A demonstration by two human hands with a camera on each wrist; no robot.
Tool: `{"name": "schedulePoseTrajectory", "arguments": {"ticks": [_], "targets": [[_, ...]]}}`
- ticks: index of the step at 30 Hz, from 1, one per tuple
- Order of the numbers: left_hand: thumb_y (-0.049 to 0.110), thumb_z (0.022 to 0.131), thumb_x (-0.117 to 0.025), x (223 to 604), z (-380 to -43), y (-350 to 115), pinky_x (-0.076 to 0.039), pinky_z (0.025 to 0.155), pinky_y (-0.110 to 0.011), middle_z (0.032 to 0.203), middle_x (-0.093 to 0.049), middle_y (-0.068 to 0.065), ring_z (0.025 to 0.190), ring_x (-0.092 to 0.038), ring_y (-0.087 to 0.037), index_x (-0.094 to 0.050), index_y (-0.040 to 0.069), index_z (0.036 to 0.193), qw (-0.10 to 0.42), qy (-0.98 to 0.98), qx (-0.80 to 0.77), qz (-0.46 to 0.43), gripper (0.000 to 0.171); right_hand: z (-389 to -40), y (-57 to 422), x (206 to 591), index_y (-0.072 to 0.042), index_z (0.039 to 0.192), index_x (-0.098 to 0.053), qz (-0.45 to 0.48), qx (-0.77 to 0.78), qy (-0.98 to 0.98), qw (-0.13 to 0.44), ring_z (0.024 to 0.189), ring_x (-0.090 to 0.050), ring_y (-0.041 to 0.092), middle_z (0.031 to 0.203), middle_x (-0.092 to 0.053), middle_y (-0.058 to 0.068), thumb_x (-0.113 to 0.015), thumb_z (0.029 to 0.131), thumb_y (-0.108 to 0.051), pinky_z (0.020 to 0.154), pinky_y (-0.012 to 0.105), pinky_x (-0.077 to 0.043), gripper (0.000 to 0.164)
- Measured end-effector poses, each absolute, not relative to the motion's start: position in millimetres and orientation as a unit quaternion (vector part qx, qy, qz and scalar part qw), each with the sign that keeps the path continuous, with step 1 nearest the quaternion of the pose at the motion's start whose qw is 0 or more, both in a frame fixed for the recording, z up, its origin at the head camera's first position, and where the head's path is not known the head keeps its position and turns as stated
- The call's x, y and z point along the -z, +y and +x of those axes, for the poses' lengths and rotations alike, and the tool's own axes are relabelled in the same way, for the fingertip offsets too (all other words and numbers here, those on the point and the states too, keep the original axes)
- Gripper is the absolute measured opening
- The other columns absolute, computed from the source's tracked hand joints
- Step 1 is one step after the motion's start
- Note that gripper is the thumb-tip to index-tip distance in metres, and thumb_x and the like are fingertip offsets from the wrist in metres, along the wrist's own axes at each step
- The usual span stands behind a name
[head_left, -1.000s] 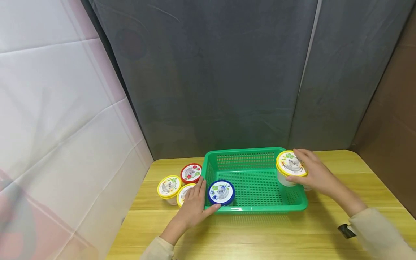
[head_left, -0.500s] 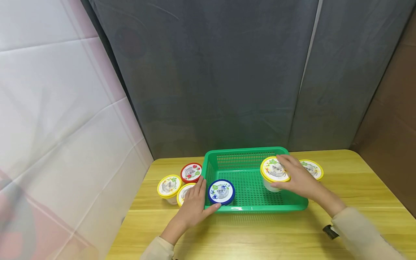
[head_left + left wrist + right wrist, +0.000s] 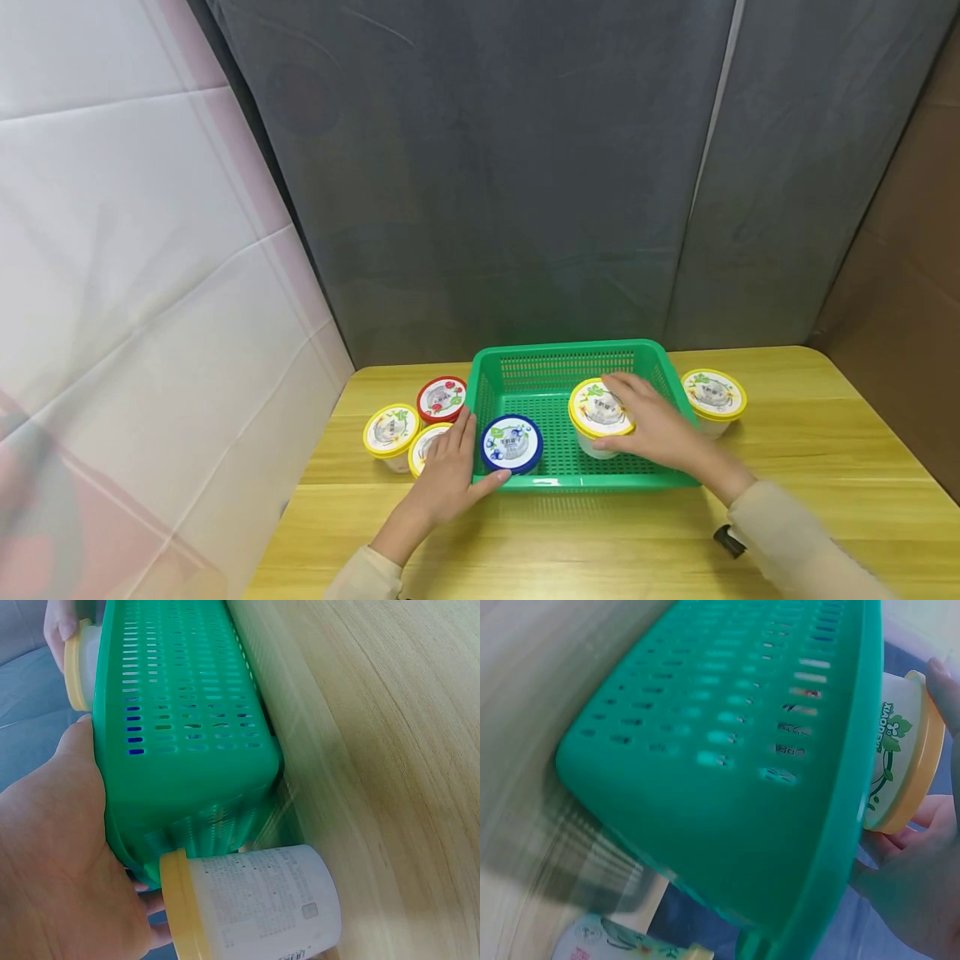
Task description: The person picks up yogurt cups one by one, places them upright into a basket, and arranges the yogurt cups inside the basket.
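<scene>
My right hand [image 3: 651, 423] grips a white tub with a yellow lid [image 3: 600, 408], thumb and fingers around the lid's right side. The tub is upright inside the green basket [image 3: 585, 481], right of centre; whether it touches the floor I cannot tell. A blue-lidded tub [image 3: 512, 444] sits in the basket's front left corner. My left hand [image 3: 444, 479] rests on that corner, its fingers straight along the left rim and its thumb on the front rim. In the left wrist view, a yellow-lidded tub [image 3: 255, 904] stands just outside the basket, beside the left fingers.
Left of the basket stand a red-lidded tub [image 3: 441, 399] and a yellow-lidded tub [image 3: 392, 430]. Another yellow-lidded tub [image 3: 714, 394] is close to the basket's right side. A grey curtain [image 3: 487, 183] hangs behind the wooden table [image 3: 570, 550].
My right hand has carried the yellow-lidded tub leftward and down from the basket's right rim towards its middle. The yellow-lidded tub at the right has come into view. My left hand has stayed put.
</scene>
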State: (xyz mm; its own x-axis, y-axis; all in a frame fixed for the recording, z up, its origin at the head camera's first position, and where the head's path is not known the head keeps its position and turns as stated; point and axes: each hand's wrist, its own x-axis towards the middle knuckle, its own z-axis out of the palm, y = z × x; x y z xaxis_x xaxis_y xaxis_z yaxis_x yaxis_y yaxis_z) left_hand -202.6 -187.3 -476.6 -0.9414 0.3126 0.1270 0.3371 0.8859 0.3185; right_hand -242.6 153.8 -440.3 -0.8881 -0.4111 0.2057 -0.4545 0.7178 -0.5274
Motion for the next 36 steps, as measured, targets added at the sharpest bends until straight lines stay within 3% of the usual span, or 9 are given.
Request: {"name": "schedulePoseTrajectory", "arguments": {"ticks": [17, 36], "targets": [[0.071, 0.089, -0.052, 474, -201, -186, -0.024, 0.120, -0.060, 0.166, -0.017, -0.019, 0.152, -0.023, -0.039, -0.022, -0.001, 0.156, 0.036, -0.970, 0.173, -0.168, 0.102, -242, 130, 456, -0.009, 0.153, -0.037, 0.254, -0.304, -0.918, 0.028, 0.141, -0.042, 0.036, 0.154, -0.040, 0.011, -0.083, 0.073, -0.051, 0.108, 0.056, -0.043, 0.101], [0.072, 0.088, -0.051, 473, -201, -186, -0.025, 0.120, -0.060, 0.166, -0.017, -0.017, 0.152, -0.023, -0.038, -0.021, 0.000, 0.156, 0.030, -0.972, 0.165, -0.163, 0.104, -244, 121, 472, -0.004, 0.152, -0.035, 0.272, -0.282, -0.920, 0.000, 0.140, -0.042, 0.041, 0.154, -0.039, 0.017, -0.080, 0.078, -0.051, 0.108, 0.060, -0.041, 0.099]]}}
